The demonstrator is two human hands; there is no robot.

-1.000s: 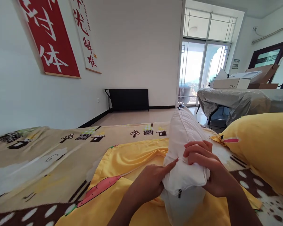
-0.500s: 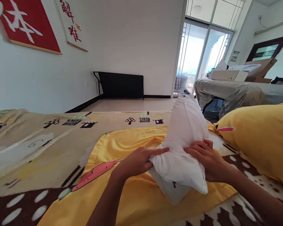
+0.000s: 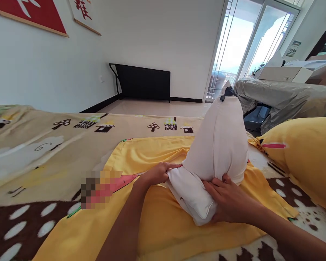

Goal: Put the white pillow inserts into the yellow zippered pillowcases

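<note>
A white pillow stands folded on end, its lower part bent toward me and a small black tag near its top corner. My left hand pinches the left edge of the bent part, index finger stretched along the fold. My right hand is closed round the right side, thumb and fingers pressing into the fabric. Beneath the pillow lies a yellow pillowcase with a printed carrot, spread flat and wrinkled near the left hand. The pillow's underside is hidden.
A patterned beige and brown blanket covers the bed. At the right rests a plump yellow pillow. Behind it stands a plastic-covered table bearing a white box. A black folded panel leans by the wall.
The pillow's upper part has swung right and shows more of its broad face. Its lower flap has folded down to the left. The view has tilted downward.
</note>
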